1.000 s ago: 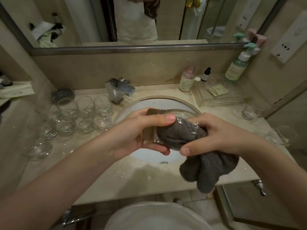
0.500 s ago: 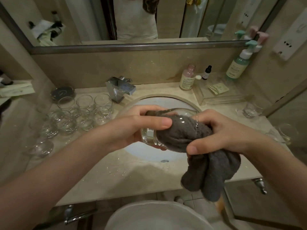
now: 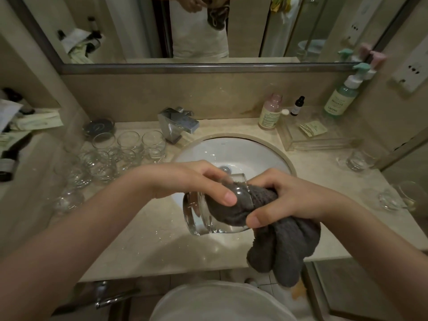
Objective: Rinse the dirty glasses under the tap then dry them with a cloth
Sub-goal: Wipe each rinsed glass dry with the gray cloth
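Observation:
My left hand (image 3: 192, 181) grips a clear glass (image 3: 203, 216) lying on its side over the front rim of the white sink (image 3: 254, 154), its thick base pointing left. A dark grey cloth (image 3: 284, 246) is stuffed into the glass's mouth, and my right hand (image 3: 287, 200) pinches the cloth there; the rest of the cloth hangs below that hand. Several clear glasses (image 3: 125, 154) stand grouped on the counter left of the chrome tap (image 3: 176, 125). Two more glasses, one (image 3: 359, 159) farther back and one (image 3: 403, 196) nearer, sit on the right side of the counter.
A clear tray (image 3: 294, 141) with a sachet, a pink bottle (image 3: 269, 115), a small dark dropper bottle (image 3: 297, 106) and a green pump bottle (image 3: 341, 99) stand at the back right. A mirror spans the wall. Water drops lie on the counter (image 3: 148, 239) in front.
The glass has tilted and dropped lower toward the counter's front edge, its base now swung down-left. Both hands moved down with it, and the cloth sits deeper in the glass.

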